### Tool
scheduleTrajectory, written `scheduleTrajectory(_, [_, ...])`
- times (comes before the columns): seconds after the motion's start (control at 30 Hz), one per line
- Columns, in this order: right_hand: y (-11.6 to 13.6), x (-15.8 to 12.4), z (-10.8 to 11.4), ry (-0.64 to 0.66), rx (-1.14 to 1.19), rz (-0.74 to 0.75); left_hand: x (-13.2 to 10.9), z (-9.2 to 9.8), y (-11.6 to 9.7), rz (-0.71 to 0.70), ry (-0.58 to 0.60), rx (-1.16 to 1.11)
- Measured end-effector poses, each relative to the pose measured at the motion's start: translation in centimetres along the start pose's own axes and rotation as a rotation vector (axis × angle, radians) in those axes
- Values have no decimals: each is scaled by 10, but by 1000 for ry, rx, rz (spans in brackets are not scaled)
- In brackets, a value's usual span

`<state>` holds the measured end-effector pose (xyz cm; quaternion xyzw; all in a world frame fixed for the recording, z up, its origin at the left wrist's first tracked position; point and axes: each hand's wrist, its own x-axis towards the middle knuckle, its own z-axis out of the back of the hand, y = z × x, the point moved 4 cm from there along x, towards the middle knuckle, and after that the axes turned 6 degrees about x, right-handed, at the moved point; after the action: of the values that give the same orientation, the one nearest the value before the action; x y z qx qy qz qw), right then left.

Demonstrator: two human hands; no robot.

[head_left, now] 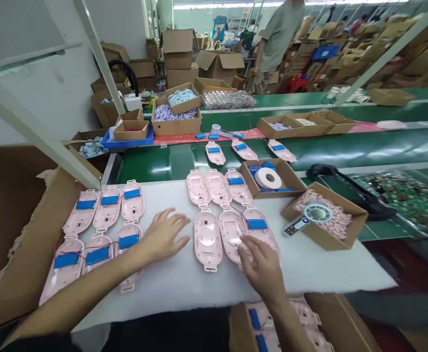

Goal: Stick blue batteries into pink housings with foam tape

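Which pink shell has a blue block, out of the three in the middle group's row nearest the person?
The rightmost one, partly hidden by the right hand. Its blue block sets it apart: the left one and middle one show none.

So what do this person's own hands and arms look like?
The left hand and right hand are ungloved, with nothing visibly worn at the wrists. A dark sleeve shows on the left arm; no sleeve shows on the right arm.

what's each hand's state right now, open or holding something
Left hand: open, fingers spread, holding nothing.
Right hand: fingers partly bent at a pink shell; whether it grips cannot be told.
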<state>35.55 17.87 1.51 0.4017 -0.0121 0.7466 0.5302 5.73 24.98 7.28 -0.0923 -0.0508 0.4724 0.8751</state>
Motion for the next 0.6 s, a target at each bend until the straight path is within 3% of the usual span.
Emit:
scheduleTrajectory(0.1, [6,60,-16,133,89,47,-81,0,16,5,-141,0])
scheduleTrajectory(0.17, [34,100,-53,273,123,128,-117,-10,26,57,-224,-12])
scheduleTrajectory(0.23, [81,131,-108,419,128,305,-138,-23,29,101,-285,-27])
scheduleTrajectory(0.33, [160,146,-193,601,96,610,-152,-37,25,123,-344,5])
scheduleTrajectory(0.43, [206,148,-247,689,86,733,-164,-41,23,127,-435,67])
scheduleTrajectory(0.5, [207,156,-262,717,63,750,-176,-39,28,132,-518,75])
scheduleTrajectory(0.6, [169,187,-264,712,-15,699,-198,-35,43,103,-617,68])
